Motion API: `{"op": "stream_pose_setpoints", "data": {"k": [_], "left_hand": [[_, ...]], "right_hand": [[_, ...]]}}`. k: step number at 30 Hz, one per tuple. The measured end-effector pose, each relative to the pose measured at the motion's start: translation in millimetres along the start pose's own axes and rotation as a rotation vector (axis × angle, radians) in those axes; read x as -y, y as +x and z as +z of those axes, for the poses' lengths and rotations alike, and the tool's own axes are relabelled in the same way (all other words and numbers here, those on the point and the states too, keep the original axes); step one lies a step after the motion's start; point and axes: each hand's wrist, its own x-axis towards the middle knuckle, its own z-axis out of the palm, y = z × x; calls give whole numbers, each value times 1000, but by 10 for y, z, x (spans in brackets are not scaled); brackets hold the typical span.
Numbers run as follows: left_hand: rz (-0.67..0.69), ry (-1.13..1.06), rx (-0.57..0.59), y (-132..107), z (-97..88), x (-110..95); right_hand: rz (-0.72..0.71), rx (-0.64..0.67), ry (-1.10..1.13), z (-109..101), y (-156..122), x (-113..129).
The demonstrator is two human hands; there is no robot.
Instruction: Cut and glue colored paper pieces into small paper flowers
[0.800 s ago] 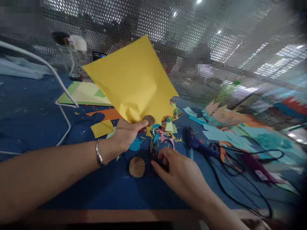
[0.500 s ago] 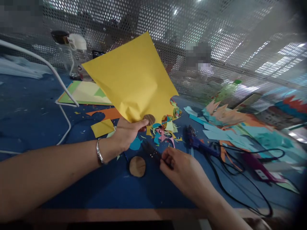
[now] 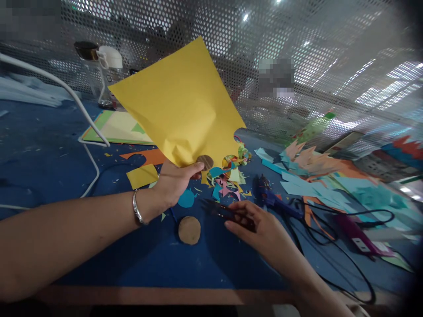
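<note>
My left hand (image 3: pixel 176 182) pinches the lower edge of a yellow paper sheet (image 3: pixel 181 101), held up tilted above the blue table. Rounded notches are cut along the sheet's lower right edge. Beside my thumb, a small brown disc (image 3: pixel 207 163) shows against the sheet. My right hand (image 3: pixel 254 222) is closed around the handles of small dark scissors (image 3: pixel 228 212), whose blades point left. Just below the blades, a round brown cardboard piece (image 3: pixel 189 230) lies on the table. A blue paper circle (image 3: pixel 187 198) lies near my left hand.
Colourful paper scraps (image 3: pixel 228 185) lie behind the scissors. To the right are a blue glue gun (image 3: pixel 280 204), black cables, a purple power strip (image 3: pixel 358 235) and cut light-blue paper (image 3: pixel 307 187). Bottles (image 3: pixel 112 66) and a paper stack (image 3: pixel 115 127) stand at back left, before a perforated metal screen.
My right hand has shifted slightly right, its fingers more extended along the scissors, so more of the handles shows. The yellow sheet stays in my left hand, nearly still.
</note>
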Motion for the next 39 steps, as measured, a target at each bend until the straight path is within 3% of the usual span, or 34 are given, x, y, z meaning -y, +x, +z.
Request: {"op": "stream_pose_setpoints", "data": {"k": [4,7,14,18,25,39], "left_hand": [[16,-12,12,0,-3,-8],[16,-5,6,-11,1,-29],[-133,-96,-46,-19,25,-35],[-196,-156,-45,-83,44,-55],[-212,-215,55,-267,90,-106],[-262,-208,164,-418,116,-77]], "right_hand": [[-105,101,-315,33,21,119],[-145,162,-369,25,26,179],[-124,19,-134,-58,15,118],[-77,-81,85,2,66,106],[116,-69,599,200,134,184],[167,-136,809,266,114,309]]}}
